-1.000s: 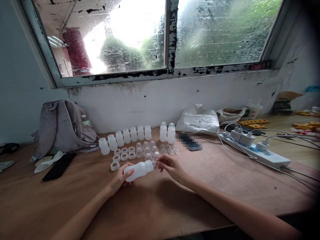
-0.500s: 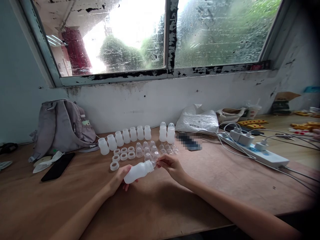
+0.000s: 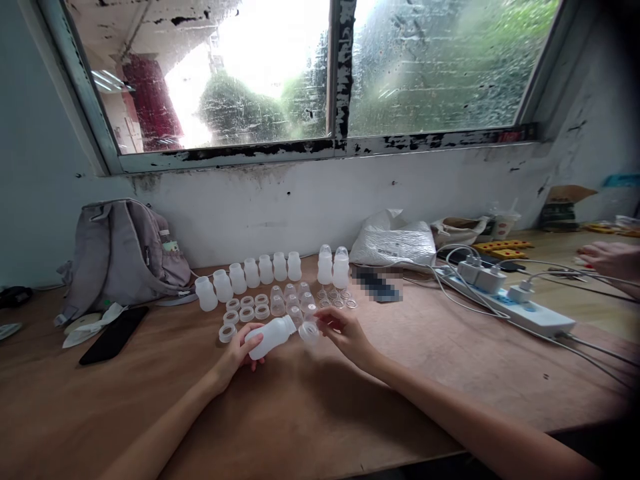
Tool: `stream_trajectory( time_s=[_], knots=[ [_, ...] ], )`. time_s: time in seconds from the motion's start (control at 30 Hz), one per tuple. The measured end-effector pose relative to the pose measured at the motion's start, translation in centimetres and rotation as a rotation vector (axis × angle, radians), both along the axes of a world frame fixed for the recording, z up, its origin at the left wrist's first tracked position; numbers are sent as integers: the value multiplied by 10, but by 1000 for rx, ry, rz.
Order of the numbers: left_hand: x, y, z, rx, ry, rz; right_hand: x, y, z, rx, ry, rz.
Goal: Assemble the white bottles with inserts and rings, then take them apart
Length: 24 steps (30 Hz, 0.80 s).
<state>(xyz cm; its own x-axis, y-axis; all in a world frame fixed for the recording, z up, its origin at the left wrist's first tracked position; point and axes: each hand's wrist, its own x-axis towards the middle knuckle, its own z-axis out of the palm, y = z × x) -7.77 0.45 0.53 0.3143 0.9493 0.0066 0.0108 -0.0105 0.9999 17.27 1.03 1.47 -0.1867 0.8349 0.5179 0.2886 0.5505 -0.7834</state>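
Observation:
My left hand (image 3: 239, 352) is wrapped round a frosted white bottle (image 3: 271, 337), tilted with its open neck to the right. My right hand (image 3: 340, 331) pinches a clear nipple fitted in a white collar ring (image 3: 309, 331), a little apart from the bottle's neck. Behind my hands stand several clear caps (image 3: 278, 304). White collar rings (image 3: 247, 313) lie to their left, and thin clear rings (image 3: 339, 303) to their right. A row of open bottles (image 3: 251, 273) stands near the wall, with two capped bottles (image 3: 341, 268) to its right.
A grey backpack (image 3: 125, 257) and black phone (image 3: 114, 335) are at left. A silvery bag (image 3: 395, 241), a blurred-out item (image 3: 379, 284) and a white power strip (image 3: 537, 317) with cables are at right. Another person's hand (image 3: 613, 260) is at the far right.
The collar ring with the nipple has come off the bottle's neck and now hangs from my right hand. The bottle has shifted slightly left. The other person's hand has come further into view.

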Motion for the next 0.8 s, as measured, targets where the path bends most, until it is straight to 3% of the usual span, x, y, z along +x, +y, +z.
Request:
stream_trajectory(
  time_s=[0.2,0.37,0.5,0.63,0.8],
  knots=[
    [0,-4,4,14,-61,-18,-2,0,-4,37,-193,32],
    [5,-8,3,80,15,-30,-8,-5,1,216,-323,5],
    [17,-13,16,198,52,-34,-15,-7,26,325,-398,29],
    [39,-7,30,263,-19,-22,-20,2,62,318,-278,-25],
    [66,11,22,306,-29,138,-12,35,100,430,-331,-50]
  ],
)
